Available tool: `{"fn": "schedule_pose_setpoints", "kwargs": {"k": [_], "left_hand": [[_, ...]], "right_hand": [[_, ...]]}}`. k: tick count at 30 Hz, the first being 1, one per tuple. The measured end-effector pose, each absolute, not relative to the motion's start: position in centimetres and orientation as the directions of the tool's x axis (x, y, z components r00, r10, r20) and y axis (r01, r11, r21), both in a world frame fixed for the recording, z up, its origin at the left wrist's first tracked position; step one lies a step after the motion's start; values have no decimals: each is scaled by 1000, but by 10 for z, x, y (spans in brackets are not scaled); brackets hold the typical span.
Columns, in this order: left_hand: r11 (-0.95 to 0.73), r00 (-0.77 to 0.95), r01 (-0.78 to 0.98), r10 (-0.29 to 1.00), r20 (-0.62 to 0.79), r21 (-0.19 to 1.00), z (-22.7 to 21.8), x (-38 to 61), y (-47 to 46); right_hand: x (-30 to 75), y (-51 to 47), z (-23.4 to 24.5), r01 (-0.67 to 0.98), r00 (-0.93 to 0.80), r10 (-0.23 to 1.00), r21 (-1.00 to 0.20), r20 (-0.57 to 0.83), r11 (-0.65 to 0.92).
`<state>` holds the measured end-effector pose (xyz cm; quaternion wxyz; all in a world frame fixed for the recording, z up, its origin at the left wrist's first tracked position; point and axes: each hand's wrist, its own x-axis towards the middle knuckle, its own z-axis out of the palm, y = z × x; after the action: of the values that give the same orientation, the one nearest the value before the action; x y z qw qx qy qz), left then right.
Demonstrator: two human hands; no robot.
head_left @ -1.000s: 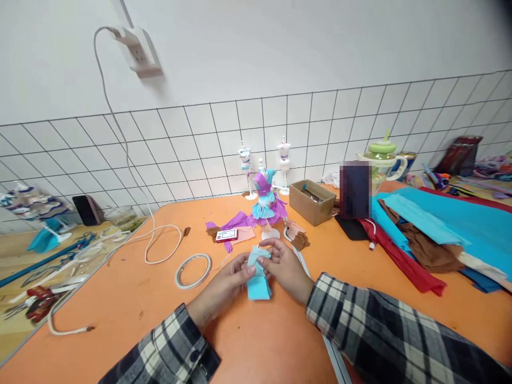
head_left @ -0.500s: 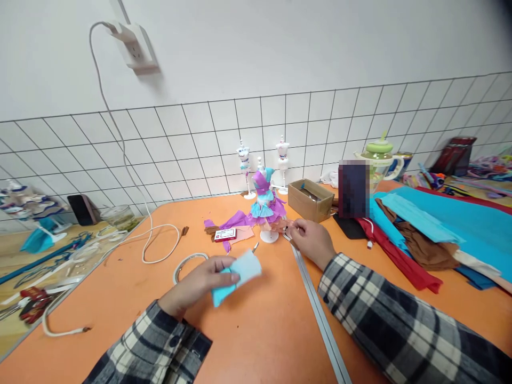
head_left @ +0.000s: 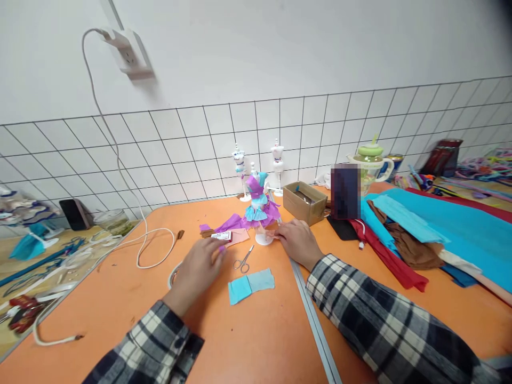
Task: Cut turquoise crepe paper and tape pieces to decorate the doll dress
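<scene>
A small dress-form mannequin (head_left: 259, 200) in a purple and light-blue dress stands on a round white base. My right hand (head_left: 299, 242) is beside that base, its fingertips closed on a peach strip (head_left: 272, 233) below the skirt. Over the orange table my left hand (head_left: 198, 269) reaches with fingers apart toward a small red-and-white box (head_left: 222, 236), holding nothing that I can see. The box lies on peach and purple scraps. In front of the mannequin are small scissors (head_left: 244, 261) and a light-blue strip of fabric or paper (head_left: 252, 285).
Two more white mannequins (head_left: 239, 165) stand by the tiled wall. At right are a cardboard box (head_left: 304, 202), a dark upright screen (head_left: 345, 192), a green-lidded jug (head_left: 370, 165) and folded coloured sheets (head_left: 460, 234). A white cable (head_left: 140, 248) and a tape roll (head_left: 173, 274) lie left.
My left hand has let go of the light-blue strip, which now lies flat on the table, and has moved up and left toward the small box. The scissors are uncovered. My right hand stays by the mannequin.
</scene>
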<state>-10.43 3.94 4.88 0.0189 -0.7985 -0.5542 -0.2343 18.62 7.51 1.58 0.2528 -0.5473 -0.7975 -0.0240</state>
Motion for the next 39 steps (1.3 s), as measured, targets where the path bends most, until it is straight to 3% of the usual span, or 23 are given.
{"fn": "schedule_pose_setpoints", "kwargs": {"k": [3, 6, 8, 14, 19, 23, 29, 35, 39], "left_hand": [[-336, 277, 932, 903, 328, 136, 51, -121, 74], [-372, 311, 913, 901, 303, 169, 40, -129, 99], [-396, 337, 898, 899, 279, 191, 30, -131, 107], [-412, 330, 876, 892, 310, 252, 12, -138, 111], [-384, 265, 866, 896, 357, 321, 3, -145, 113], [-439, 337, 851, 878, 341, 288, 5, -143, 111], [-473, 408, 861, 862, 300, 190, 20, -132, 100], [-465, 414, 872, 868, 275, 155, 22, -131, 92], [-432, 378, 886, 884, 276, 171, 22, -129, 91]], "right_hand": [[186, 60, 19, 818, -311, 768, -254, 560, 516], [166, 45, 15, 656, -470, 571, -166, 674, 736], [143, 42, 13, 600, -553, 506, -105, 662, 793], [77, 67, 19, 764, -514, 757, -187, 404, 618], [60, 86, 12, 805, -482, 816, -207, 321, 557], [66, 88, 8, 774, -541, 794, -206, 276, 599], [80, 63, 25, 729, -600, 756, -210, 260, 651], [141, 36, 44, 700, -605, 721, -206, 338, 684], [202, 52, 38, 888, -294, 885, -240, 360, 393]]}}
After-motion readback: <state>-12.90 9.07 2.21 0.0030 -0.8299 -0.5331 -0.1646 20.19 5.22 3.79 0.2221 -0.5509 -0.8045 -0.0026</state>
